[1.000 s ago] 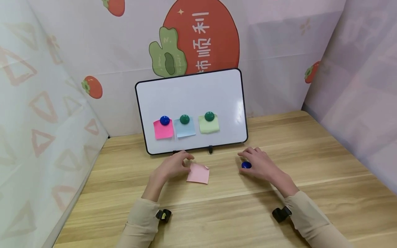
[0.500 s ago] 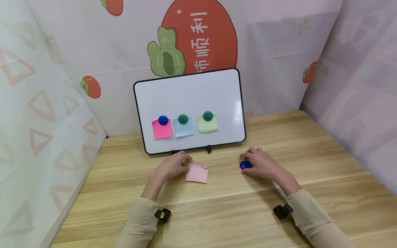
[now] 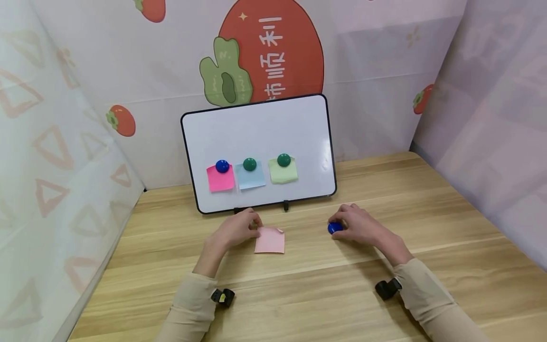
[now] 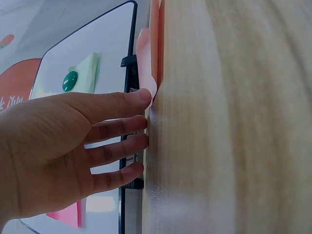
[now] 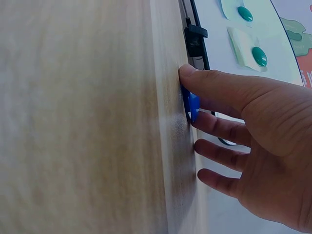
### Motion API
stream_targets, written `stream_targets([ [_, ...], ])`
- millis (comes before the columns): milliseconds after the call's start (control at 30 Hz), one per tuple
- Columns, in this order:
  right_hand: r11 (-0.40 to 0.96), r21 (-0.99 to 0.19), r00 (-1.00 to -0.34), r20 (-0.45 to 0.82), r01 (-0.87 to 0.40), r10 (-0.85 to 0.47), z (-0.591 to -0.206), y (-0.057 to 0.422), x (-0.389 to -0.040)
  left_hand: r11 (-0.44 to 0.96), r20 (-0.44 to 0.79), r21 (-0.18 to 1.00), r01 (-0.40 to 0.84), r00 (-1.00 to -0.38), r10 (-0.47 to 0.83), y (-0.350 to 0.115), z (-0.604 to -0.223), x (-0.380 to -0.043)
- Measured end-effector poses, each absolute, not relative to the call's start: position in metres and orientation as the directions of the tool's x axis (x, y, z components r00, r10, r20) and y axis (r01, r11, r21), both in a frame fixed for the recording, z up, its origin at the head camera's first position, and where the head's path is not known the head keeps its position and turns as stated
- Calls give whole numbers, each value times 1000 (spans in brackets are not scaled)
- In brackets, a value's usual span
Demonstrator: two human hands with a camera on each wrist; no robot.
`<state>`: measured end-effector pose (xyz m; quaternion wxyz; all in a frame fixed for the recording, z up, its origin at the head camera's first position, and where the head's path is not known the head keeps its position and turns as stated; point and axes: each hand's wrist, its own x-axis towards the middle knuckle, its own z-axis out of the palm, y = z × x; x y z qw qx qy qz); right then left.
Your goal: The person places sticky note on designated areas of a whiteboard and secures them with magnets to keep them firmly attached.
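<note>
My left hand (image 3: 236,231) pinches the upper left corner of a light pink sticky note (image 3: 270,241) on the table. In the left wrist view the thumb lies on the lifted edge of the note (image 4: 145,61), the other fingers spread below it; the index finger is mostly hidden. To the right, my right hand (image 3: 362,226) holds a round blue magnet (image 3: 334,228) at the tabletop. The right wrist view has the magnet (image 5: 193,105) between thumb and fingers, partly covered by the thumb.
Behind the hands a whiteboard (image 3: 256,128) leans on small black feet (image 3: 286,205). It carries a bright pink note (image 3: 221,181) under a blue magnet (image 3: 222,166), plus a light blue note (image 3: 250,178) and a pale green note (image 3: 283,174) under green magnets. Patterned cloth (image 3: 372,85) surrounds the wooden table (image 3: 295,299).
My left thumb and index finger have come together on the pink note's corner, and the note has turned slightly. My right fingers have closed in around the blue magnet. The head view has shifted a little.
</note>
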<state>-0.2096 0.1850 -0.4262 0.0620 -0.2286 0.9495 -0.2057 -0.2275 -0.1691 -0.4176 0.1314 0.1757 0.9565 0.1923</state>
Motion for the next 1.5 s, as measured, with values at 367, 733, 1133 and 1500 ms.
stream_targets([
  [367, 804, -427, -881, -37, -414, -473, -427, 185, -211, 872, -197, 393, 290, -900, 388, -169, -421, -227],
  [733, 805, -420, -881, -26, -419, -472, -429, 187, -212, 868, -184, 393, 303, -899, 397, -167, -421, -229],
  [1133, 810, -399, -882, -9, -429, -472, -428, 189, -212, 856, -188, 429, 287, -899, 396, -167, -419, -227],
  [1500, 818, -375, -884, 9, -436, -468, -427, 191, -213, 794, -123, 494, 355, -875, 468, -165, -419, -230],
])
